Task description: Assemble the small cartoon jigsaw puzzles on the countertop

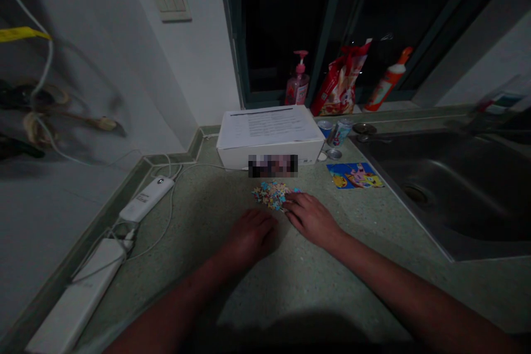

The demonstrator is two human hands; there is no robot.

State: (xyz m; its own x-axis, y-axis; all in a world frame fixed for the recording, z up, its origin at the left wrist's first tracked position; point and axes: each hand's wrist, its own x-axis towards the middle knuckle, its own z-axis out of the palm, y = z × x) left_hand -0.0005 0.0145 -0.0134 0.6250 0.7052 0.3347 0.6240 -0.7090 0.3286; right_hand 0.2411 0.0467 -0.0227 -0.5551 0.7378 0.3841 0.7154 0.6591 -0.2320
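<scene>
On the speckled green countertop (232,310) lies a small heap of multicoloured jigsaw puzzle pieces (271,194). My right hand (313,218) rests at the heap's right edge, fingers stretched and slightly apart, their tips touching the pieces. Just below the heap on the left is my left hand (252,235), its fingers curled inward and dim in shadow; anything under or inside them is hidden. To the right of the heap, a blue picture card (355,175) with cartoon figures lies flat.
Behind the heap stands a white box (271,133) with a printed sheet on top. Cans (341,131) and round lids (333,154) sit beside it. A steel sink (468,188) is at right. White power strips (81,293) and cables run along the left wall.
</scene>
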